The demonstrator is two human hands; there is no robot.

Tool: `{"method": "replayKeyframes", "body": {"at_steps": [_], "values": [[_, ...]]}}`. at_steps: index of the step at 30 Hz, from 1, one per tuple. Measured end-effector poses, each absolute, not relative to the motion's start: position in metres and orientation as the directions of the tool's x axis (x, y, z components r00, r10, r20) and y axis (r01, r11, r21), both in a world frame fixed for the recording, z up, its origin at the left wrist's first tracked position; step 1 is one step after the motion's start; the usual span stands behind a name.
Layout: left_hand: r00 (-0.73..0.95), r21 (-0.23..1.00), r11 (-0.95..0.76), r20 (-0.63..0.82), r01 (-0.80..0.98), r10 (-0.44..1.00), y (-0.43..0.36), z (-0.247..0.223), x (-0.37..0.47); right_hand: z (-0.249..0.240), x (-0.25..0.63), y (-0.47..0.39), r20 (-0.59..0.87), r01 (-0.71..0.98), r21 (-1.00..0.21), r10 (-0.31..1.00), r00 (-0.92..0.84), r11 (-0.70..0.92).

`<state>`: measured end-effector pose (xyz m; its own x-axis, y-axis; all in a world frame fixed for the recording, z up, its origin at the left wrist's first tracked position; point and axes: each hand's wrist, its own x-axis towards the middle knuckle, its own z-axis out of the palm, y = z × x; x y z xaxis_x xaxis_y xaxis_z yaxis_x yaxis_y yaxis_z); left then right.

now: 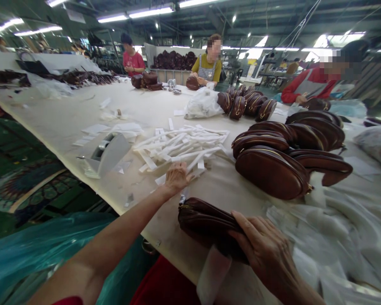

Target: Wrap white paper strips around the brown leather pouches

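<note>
My left hand [177, 177] reaches over the near edge of a heap of white strips [187, 142]. Its fingers are bent down onto a strip and look closed on it, though the fingertips are partly hidden. Close to the table's front edge, my right hand [268, 248] grips a dark brown leather bag [206, 220], thumb and fingers on its right end. The bag lies on its side, with a zipper end showing at its left. A translucent white sheet piece [214, 271] hangs below the bag.
Several brown zippered bags [269, 171] stand at the right, with more bags [254, 103] behind. A tape dispenser [106, 152] sits left of the strips. Clear plastic wrapping [343, 237] covers the right front. Three co-workers, one a person in a checked apron [209, 74], are around the table.
</note>
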<state>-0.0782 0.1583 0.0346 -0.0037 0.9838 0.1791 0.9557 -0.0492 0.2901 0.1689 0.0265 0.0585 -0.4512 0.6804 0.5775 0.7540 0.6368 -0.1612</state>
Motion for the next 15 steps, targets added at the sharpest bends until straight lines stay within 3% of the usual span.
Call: {"method": "replayKeyframes", "body": {"at_steps": [4,9,11,13,15], "values": [[-0.030,0.256,-0.011,0.157,0.967,0.987,0.169,0.030,-0.075,0.061,0.169,0.022,0.557,0.754,-0.173,0.694,-0.456,0.634],[0.002,0.262,-0.062,0.224,0.963,0.975,0.145,0.073,-0.083,0.060,0.170,0.020,0.509,0.760,-0.290,0.766,-0.392,0.582],[0.176,0.341,-0.285,0.315,0.896,0.933,0.125,0.095,-0.082,0.058,0.170,0.020,0.512,0.747,-0.376,0.795,-0.325,0.548],[0.415,0.396,-0.582,0.433,0.710,0.800,0.102,0.112,-0.074,0.057,0.171,0.020,0.515,0.742,-0.462,0.828,-0.222,0.486],[0.583,0.348,-0.761,0.494,0.548,0.645,0.081,0.119,-0.062,0.056,0.171,0.019,0.508,0.735,-0.534,0.853,-0.116,0.418]]}}
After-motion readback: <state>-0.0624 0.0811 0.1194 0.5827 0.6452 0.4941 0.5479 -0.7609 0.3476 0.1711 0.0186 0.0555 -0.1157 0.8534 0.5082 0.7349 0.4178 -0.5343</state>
